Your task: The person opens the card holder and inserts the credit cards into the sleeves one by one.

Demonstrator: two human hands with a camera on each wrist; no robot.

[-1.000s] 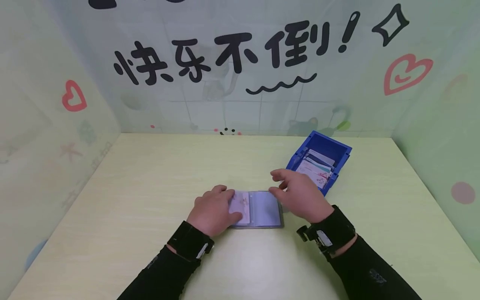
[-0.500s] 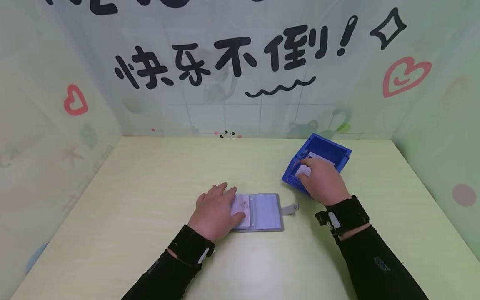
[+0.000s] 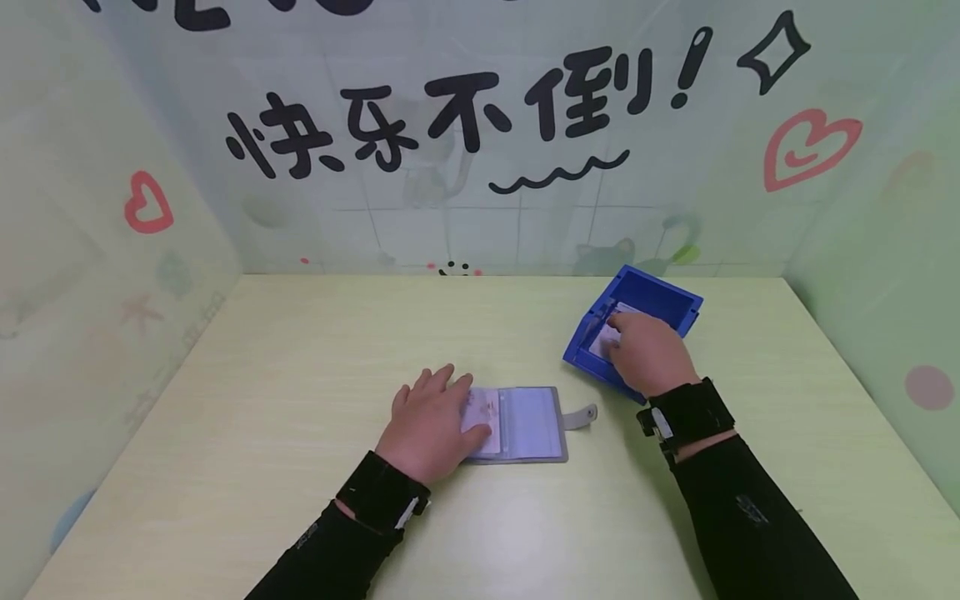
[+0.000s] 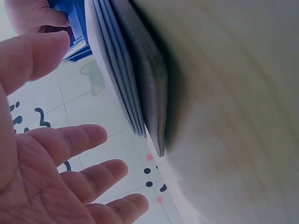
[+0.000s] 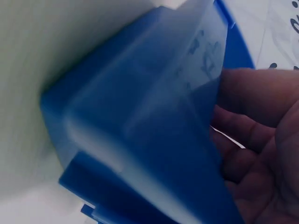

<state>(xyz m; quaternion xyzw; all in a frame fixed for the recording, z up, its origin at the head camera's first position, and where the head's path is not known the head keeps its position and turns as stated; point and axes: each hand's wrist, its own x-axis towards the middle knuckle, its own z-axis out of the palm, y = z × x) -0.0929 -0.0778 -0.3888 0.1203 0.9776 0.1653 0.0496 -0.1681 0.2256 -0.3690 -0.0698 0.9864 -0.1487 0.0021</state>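
Note:
An open card holder (image 3: pixel 533 423) with a grey cover and clear sleeves lies flat, its snap strap (image 3: pixel 580 417) sticking out to the right. My left hand (image 3: pixel 429 425) rests with fingers spread on its left page, where a pinkish card (image 3: pixel 488 417) shows. The stacked sleeves (image 4: pixel 114 70) appear edge-on in the left wrist view, beside that hand's extended fingers. My right hand (image 3: pixel 651 353) reaches into a blue plastic box (image 3: pixel 581 343) of cards (image 3: pixel 604 340). In the right wrist view, the box wall (image 5: pixel 140 112) hides its fingertips; I cannot tell whether they pinch a card.
The light wooden table (image 3: pixel 300 333) extends around the holder and box. Behind it stands a pale printed backdrop (image 3: pixel 450 233) with large black characters, and side panels (image 3: pixel 885 292) rise at left and right.
My right hand has moved from the holder's right edge to inside the blue box, uncovering the strap. The box has shifted slightly. My left hand stays on the holder.

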